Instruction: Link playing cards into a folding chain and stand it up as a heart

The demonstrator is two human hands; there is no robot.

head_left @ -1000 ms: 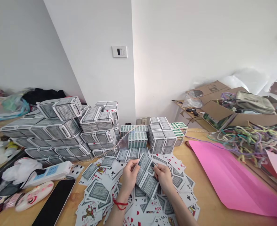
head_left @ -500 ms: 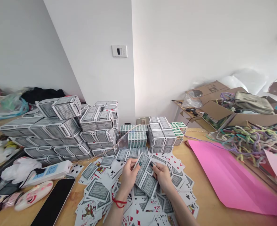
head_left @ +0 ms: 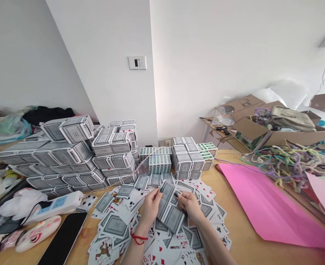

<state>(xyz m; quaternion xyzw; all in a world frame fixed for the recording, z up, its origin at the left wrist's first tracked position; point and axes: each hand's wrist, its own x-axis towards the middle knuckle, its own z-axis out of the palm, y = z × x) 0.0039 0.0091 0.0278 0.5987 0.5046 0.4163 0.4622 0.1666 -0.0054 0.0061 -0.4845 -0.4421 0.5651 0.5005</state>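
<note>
Between my hands is a piece of folded playing cards (head_left: 171, 217), grey patterned backs facing up, tilted over the table. Its upper left edge is pinched between the thumb and fingers of my left hand (head_left: 151, 206), which has a red cord at the wrist. On the opposite side, the closed fingers of my right hand (head_left: 189, 204) grip the piece near its upper right edge. Below both hands, loose playing cards (head_left: 115, 225) lie spread, some face up and some face down. The fingers' undersides are hidden.
Blocks of folded cards (head_left: 60, 152) are stacked high at left, with smaller stacks (head_left: 188, 156) behind my hands. Green-white card boxes (head_left: 160, 164) stand between. A black phone (head_left: 64, 237) lies left, pink paper (head_left: 267, 206) right. Tangled yarn (head_left: 292, 160) and a cardboard box (head_left: 295, 139) sit farther right.
The view has shifted slightly. Both hands keep hold of the folded cards in nearly the same place, with only small finger movement.
</note>
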